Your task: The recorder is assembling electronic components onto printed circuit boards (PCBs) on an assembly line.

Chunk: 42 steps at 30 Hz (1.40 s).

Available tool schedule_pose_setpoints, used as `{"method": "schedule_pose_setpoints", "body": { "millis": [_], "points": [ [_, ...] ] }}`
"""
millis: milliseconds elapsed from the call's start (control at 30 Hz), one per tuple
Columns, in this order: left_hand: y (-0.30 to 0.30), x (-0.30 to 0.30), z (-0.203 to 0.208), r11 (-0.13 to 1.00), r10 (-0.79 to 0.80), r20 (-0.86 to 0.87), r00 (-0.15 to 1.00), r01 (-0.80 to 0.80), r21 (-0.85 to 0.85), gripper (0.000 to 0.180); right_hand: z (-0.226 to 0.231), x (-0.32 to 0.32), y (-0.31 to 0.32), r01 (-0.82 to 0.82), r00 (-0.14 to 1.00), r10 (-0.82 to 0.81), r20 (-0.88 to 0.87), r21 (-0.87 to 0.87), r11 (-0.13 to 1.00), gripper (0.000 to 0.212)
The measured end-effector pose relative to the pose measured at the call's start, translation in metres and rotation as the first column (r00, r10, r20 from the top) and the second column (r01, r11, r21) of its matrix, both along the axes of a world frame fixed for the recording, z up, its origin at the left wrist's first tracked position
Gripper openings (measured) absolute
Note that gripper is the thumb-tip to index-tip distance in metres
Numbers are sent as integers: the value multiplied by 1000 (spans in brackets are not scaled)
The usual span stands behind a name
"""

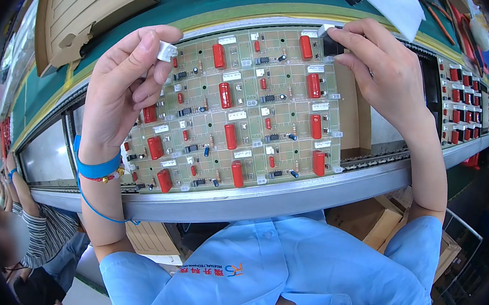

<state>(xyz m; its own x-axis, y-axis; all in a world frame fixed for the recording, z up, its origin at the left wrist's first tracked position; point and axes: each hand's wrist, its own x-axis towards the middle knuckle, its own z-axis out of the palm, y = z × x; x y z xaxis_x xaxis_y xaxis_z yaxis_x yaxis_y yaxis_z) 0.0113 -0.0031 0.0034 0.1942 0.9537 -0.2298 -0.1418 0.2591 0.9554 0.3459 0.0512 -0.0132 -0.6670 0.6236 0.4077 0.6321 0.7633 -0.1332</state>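
Observation:
A large panel of circuit boards (pixel 246 130) lies across the conveyor line before me, fitted with red capacitors (pixel 230 136), white sockets and small dark parts. My left hand (pixel 122 85) is over the panel's left side, thumb and fingers pinching a small white plastic connector (pixel 167 52). At the panel's upper right corner, my right hand (pixel 385 69) grips a black block-shaped component (pixel 332 47). A small white part (pixel 325 30) shows beside that block; I cannot tell whether it belongs to it. A blue wrist strap (pixel 97 168) with a cord circles my left wrist.
Metal rails (pixel 275 196) edge the conveyor. An open cardboard box (pixel 93 8) stands at far left, and a brown cardboard piece (pixel 356 119) lies right of the panel. Further right is another populated panel (pixel 464 103). A person in a striped sleeve (pixel 49 228) is at lower left.

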Motion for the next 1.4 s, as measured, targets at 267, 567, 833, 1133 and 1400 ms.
{"method": "schedule_pose_setpoints", "body": {
  "millis": [267,567,833,1133,1400],
  "points": [
    [-1,1,-2,1000,-23,-34,999,23,7,36,-1,0,-1,-9,997,5,71,55,998,30],
    [3,17,4,996,-38,-164,986,52,78,36,6,9,11,-127,990,125,-71,-20,992,33],
    [23,105,20,930,-124,-612,781,307,204,21,40,28,17,-24,807,-502,-312,-866,500,22],
    [34,148,3,625,200,-898,391,656,424,16,41,30,15,-230,748,-442,-494,-819,526,35],
    [32,148,2,677,172,-949,265,668,309,18,36,25,14,-168,748,-404,-526,-739,652,36]
  ]
}}
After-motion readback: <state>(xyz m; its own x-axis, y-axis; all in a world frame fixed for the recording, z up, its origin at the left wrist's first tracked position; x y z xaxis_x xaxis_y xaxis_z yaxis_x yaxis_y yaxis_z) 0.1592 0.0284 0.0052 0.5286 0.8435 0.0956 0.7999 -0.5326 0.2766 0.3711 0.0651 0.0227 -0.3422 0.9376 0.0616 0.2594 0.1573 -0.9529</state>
